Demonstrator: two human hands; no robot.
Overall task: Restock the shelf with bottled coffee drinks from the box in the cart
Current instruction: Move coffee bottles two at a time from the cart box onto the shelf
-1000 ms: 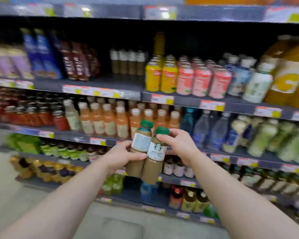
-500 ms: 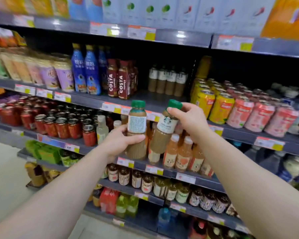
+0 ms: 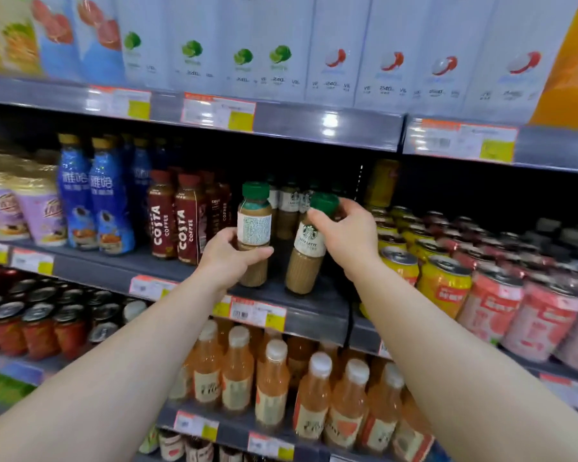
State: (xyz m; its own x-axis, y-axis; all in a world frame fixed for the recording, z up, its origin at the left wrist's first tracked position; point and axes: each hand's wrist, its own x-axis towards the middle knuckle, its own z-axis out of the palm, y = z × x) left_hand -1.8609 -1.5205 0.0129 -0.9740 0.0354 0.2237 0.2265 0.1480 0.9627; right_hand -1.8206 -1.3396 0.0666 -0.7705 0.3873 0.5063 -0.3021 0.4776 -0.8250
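Note:
Each hand holds one green-capped bottled coffee drink at the grey shelf [image 3: 301, 296]. My left hand [image 3: 229, 258] grips the left coffee bottle [image 3: 254, 225] around its lower body, upright, label back toward me. My right hand [image 3: 347, 231] pinches the right coffee bottle [image 3: 309, 245] by its cap and neck; this one leans slightly, its base at the shelf surface. Several matching coffee bottles [image 3: 289, 208] stand further back in the same gap. The box and cart are out of view.
Costa coffee bottles [image 3: 176, 218] stand just left of the gap, blue bottles [image 3: 94, 201] beyond them. Yellow and pink cans [image 3: 447, 278] fill the shelf to the right. Orange drink bottles [image 3: 274, 385] sit on the shelf below, white cartons [image 3: 281, 48] above.
Both hands have carried the two bottles up and forward into the gap on the shelf beside the Costa bottles. The view has tilted upward and closer to the shelf.

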